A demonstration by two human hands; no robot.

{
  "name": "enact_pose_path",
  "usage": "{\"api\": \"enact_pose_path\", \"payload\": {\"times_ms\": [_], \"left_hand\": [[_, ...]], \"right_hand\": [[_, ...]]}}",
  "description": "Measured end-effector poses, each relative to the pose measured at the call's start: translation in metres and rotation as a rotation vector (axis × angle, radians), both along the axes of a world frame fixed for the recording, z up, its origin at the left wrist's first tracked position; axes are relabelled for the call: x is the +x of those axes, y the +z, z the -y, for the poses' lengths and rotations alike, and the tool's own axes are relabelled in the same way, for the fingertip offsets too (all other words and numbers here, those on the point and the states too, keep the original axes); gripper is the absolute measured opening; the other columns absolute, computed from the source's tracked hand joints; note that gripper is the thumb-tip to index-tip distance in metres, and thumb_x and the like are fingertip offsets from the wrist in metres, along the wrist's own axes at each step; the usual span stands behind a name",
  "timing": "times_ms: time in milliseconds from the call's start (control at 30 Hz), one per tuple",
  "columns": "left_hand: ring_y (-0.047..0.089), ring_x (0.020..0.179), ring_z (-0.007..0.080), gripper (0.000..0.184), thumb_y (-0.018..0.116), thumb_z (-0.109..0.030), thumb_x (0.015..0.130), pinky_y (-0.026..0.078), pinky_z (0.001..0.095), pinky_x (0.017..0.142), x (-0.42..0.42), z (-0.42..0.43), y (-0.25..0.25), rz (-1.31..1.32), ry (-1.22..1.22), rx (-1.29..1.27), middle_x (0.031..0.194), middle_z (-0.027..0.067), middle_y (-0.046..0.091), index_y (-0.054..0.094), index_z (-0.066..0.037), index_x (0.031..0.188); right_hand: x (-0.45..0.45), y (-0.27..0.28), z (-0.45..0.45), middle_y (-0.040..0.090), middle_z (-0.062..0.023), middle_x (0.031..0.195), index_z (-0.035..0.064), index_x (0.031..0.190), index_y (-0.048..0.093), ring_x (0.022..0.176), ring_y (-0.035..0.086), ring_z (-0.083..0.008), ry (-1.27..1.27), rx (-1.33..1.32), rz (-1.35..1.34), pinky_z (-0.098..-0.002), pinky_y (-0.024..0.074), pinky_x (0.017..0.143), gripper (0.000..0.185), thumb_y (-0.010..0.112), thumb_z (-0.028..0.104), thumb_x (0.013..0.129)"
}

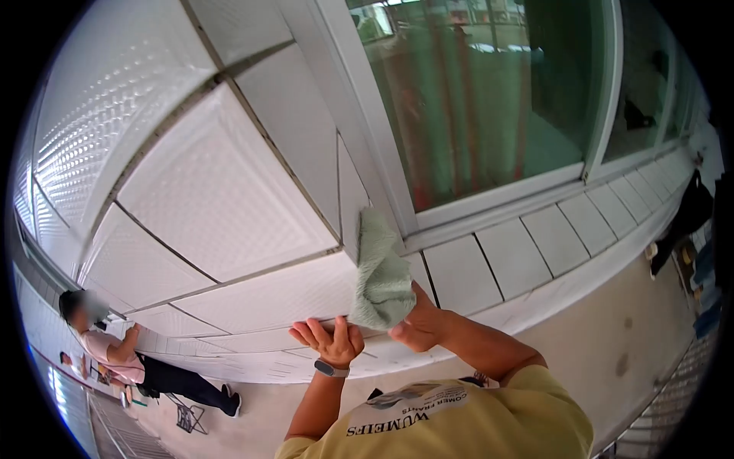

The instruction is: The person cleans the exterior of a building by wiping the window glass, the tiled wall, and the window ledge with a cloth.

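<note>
One cloth [382, 279] sits at the wall corner [338, 264]; I can't tell how the right hand [420, 325] grips it. The left hand [336, 344] is spread. Likely wiping; next needs steady rubbing.

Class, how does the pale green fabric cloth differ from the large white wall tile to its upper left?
The pale green fabric cloth is crumpled; the large white wall tile, flat. The cloth looks smaller than the tile. The right hand holds the cloth; the tile is wall-mounted. Both look textured.
</note>
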State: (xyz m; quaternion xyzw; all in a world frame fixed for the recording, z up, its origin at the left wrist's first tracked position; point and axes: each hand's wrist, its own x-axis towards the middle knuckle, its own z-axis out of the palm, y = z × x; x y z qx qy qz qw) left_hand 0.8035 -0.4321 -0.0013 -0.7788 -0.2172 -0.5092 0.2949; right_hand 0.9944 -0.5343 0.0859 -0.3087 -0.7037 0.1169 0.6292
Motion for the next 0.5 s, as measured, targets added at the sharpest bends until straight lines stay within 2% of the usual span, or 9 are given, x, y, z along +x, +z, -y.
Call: {"api": "enact_pose_path", "payload": {"times_ms": [67, 200, 267, 333, 400, 500], "left_hand": [[0.009, 0.137, 0.0546, 0.033, 0.047, -0.032, 0.087, 0.003, 0.0675, 0.108, 0.001, -0.001, -0.001, 0.028, -0.004, 0.026, 0.148, 0.0303, 0.021, 0.061, -0.013, 0.11], [0.012, 0.138, 0.0526, 0.033, 0.045, -0.035, 0.09, 0.006, 0.0662, 0.109, 0.001, -0.001, -0.005, 0.067, 0.014, 0.05, 0.146, 0.0296, 0.025, 0.062, -0.015, 0.109], [0.013, 0.137, 0.0544, 0.049, 0.041, -0.029, 0.092, 0.01, 0.0669, 0.108, 0.002, 0.003, 0.004, -0.013, 0.059, 0.076, 0.149, 0.0324, 0.018, 0.042, -0.01, 0.137], [0.014, 0.136, 0.0548, 0.048, 0.041, -0.029, 0.092, 0.01, 0.0672, 0.108, 0.004, 0.001, 0.0, 0.02, 0.064, 0.095, 0.148, 0.0325, 0.02, 0.043, -0.009, 0.136], [0.019, 0.137, 0.0517, 0.032, 0.045, -0.034, 0.089, 0.009, 0.065, 0.109, 0.002, -0.004, -0.007, 0.084, 0.025, 0.08, 0.142, 0.0294, 0.033, 0.062, -0.016, 0.11], [0.02, 0.136, 0.0516, 0.032, 0.046, -0.032, 0.088, 0.009, 0.0647, 0.109, 0.003, -0.003, -0.005, 0.087, 0.047, 0.083, 0.142, 0.0296, 0.033, 0.062, -0.015, 0.11]], "right_hand": [[0.006, 0.026, -0.016, 0.042, -0.0154, 0.136, 0.0077, 0.119, 0.058, 0.125, 0.034, -0.0361, 0.039, 0.118, 0.111, -0.051, 0.0211, 0.104, 0.038, 0.044, 0.026, 0.089], [0.02, 0.074, -0.044, 0.041, -0.0157, 0.136, 0.0086, 0.119, 0.058, 0.124, 0.032, -0.039, 0.083, 0.18, 0.249, -0.0548, 0.0197, 0.103, 0.038, 0.046, 0.025, 0.088], [0.023, 0.104, -0.058, 0.042, -0.0167, 0.134, 0.0089, 0.121, 0.055, 0.121, 0.035, -0.04, -0.097, 0.441, 0.335, -0.0543, 0.0215, 0.101, 0.038, 0.05, 0.025, 0.087], [0.023, 0.149, -0.062, 0.042, -0.0175, 0.132, 0.0084, 0.121, 0.054, 0.12, 0.035, -0.0397, -0.095, 0.545, 0.324, -0.0528, 0.0234, 0.1, 0.037, 0.051, 0.024, 0.088], [0.022, 0.195, -0.066, 0.043, -0.0183, 0.131, 0.0078, 0.122, 0.052, 0.119, 0.036, -0.0395, -0.099, 0.648, 0.294, -0.0513, 0.0253, 0.099, 0.037, 0.052, 0.023, 0.088], [0.026, 0.251, -0.08, 0.047, -0.0166, 0.122, 0.007, 0.12, 0.049, 0.111, 0.041, -0.0374, -0.12, 0.792, 0.261, -0.048, 0.0312, 0.092, 0.032, 0.051, 0.019, 0.091]]}}
